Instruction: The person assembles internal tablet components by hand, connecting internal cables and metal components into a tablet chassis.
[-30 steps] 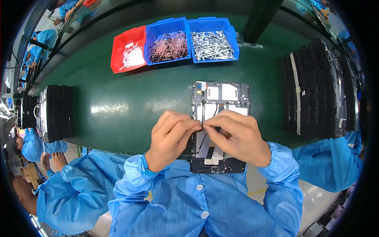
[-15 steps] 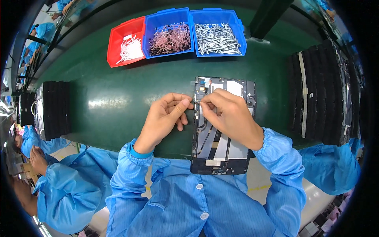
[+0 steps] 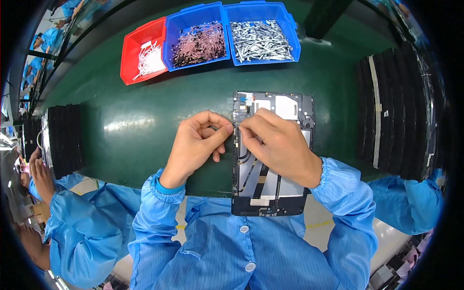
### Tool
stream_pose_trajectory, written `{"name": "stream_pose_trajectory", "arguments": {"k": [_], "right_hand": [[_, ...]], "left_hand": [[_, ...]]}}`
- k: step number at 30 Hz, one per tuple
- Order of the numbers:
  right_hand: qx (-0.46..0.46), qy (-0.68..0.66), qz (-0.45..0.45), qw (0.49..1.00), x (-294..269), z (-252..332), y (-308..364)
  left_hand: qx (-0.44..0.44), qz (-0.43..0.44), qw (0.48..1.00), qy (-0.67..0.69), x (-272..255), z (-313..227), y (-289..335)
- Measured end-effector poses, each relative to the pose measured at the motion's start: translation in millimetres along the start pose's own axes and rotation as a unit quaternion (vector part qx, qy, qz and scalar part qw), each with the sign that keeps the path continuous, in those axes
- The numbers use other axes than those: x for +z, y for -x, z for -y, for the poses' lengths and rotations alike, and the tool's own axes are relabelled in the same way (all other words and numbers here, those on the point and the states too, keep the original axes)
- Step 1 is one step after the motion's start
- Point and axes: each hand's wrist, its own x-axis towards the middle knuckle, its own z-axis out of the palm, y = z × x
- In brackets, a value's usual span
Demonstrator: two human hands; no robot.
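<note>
An opened tablet (image 3: 270, 207), its inner parts showing, lies on the green bench with its lower end at the edge near my body. Over its upper left part, my right hand (image 3: 278, 140) is closed in a pinch; whatever sits between those fingertips is too small to name. My left hand (image 3: 199, 142) is beside the tablet's left edge, thumb and forefinger pressed together and the other fingers curled. Its fingertips almost meet those of my right hand at the tablet's edge. Any small part between them is hidden.
Across the bench stand a red bin (image 3: 129, 58) of white strips, a blue bin (image 3: 170, 29) of pinkish and black parts, and another blue bin (image 3: 290, 36) of silvery strips. Black stacks stand left (image 3: 66, 140) and right (image 3: 401, 116). A co-worker's blue sleeve (image 3: 82, 232) is at left.
My right hand's fingertips have shifted left toward the tablet's edge, closer to my left hand. My left thumb and forefinger have come together. The whole view has shifted slightly.
</note>
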Motion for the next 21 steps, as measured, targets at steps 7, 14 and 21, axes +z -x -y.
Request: {"name": "stream_pose_trajectory", "arguments": {"k": [7,14,21], "right_hand": [[-0.042,0.022,-0.01,0.999,1.0,-4.6,0.6],[-0.015,0.006,-0.013,1.0,1.0,-2.2,1.3],[-0.015,0.013,-0.008,1.0,-0.1,-2.7,1.4]], "left_hand": [[-0.004,-0.002,1.0,-0.01,1.5,-1.2,-1.4],[0.01,-0.037,0.999,-0.032,6.2,4.7,1.4],[-0.008,-0.016,1.0,-0.017,2.4,-0.6,-4.0]]}}
